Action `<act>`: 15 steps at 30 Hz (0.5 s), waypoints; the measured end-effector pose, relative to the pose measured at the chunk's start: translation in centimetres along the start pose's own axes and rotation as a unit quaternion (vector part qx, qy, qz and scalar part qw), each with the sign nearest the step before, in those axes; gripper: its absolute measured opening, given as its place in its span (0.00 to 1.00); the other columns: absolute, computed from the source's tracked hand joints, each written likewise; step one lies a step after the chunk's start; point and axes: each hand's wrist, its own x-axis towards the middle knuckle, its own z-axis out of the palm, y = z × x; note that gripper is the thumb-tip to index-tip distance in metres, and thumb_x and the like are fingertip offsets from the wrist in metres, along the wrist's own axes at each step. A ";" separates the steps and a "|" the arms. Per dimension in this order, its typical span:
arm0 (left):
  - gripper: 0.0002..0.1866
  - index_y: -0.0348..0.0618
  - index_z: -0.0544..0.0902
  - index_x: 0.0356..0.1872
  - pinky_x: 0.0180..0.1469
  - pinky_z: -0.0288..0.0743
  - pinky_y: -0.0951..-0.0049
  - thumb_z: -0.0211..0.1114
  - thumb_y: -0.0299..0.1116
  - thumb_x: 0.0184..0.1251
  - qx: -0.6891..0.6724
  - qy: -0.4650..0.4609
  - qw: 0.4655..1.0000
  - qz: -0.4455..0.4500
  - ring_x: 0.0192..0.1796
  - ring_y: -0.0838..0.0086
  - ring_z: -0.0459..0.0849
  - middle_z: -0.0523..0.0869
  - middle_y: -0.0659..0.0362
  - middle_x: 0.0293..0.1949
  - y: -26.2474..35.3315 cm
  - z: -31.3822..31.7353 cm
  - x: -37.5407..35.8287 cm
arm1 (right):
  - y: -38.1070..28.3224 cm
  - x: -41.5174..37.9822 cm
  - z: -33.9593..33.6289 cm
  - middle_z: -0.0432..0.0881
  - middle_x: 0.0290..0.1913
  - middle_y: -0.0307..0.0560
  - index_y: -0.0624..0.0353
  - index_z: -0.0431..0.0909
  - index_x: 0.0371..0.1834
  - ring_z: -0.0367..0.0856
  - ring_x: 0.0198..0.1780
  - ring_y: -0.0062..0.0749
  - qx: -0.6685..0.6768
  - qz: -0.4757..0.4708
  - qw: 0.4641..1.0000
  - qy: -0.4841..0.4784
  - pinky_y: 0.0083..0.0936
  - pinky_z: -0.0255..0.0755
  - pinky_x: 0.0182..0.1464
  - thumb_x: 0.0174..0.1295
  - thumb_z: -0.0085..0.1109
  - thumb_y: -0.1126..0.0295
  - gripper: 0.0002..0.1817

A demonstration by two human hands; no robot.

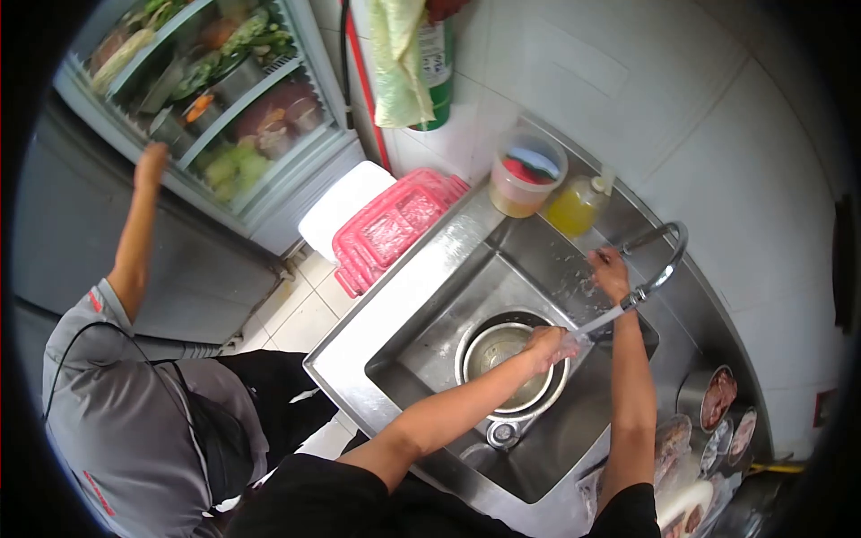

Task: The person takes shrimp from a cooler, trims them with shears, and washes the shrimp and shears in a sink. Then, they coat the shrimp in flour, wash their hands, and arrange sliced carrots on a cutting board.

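Observation:
My left hand (545,348) is stretched over the right rim of a round metal bowl (489,345), its fingers in the stream of water from the faucet (665,269). The fingers look extended, though the water blurs them. The bowl sits inside a larger metal pot (563,381) in the sink (430,332). My right hand (610,272) is raised near the faucet's base, fingers apart and slightly bent, with nothing visible in it. Water drops show on the steel to its left.
A tub with sponges (527,175) and a yellow soap bottle (576,206) stand behind the sink. A red-lidded container (399,224) is to the left. Meat containers (717,399) crowd the right. A co-worker (152,403) reaches toward the glass-front fridge (215,108).

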 end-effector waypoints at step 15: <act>0.23 0.37 0.77 0.48 0.46 0.75 0.63 0.57 0.47 0.63 0.273 0.129 0.922 0.241 0.49 0.60 0.79 0.82 0.52 0.44 -0.1 -2.5 -4.1 | -2.8 -17.2 10.8 0.76 0.48 0.49 0.62 0.67 0.54 0.77 0.48 0.41 0.714 0.249 0.641 0.132 0.34 0.73 0.52 0.70 0.36 0.61 0.19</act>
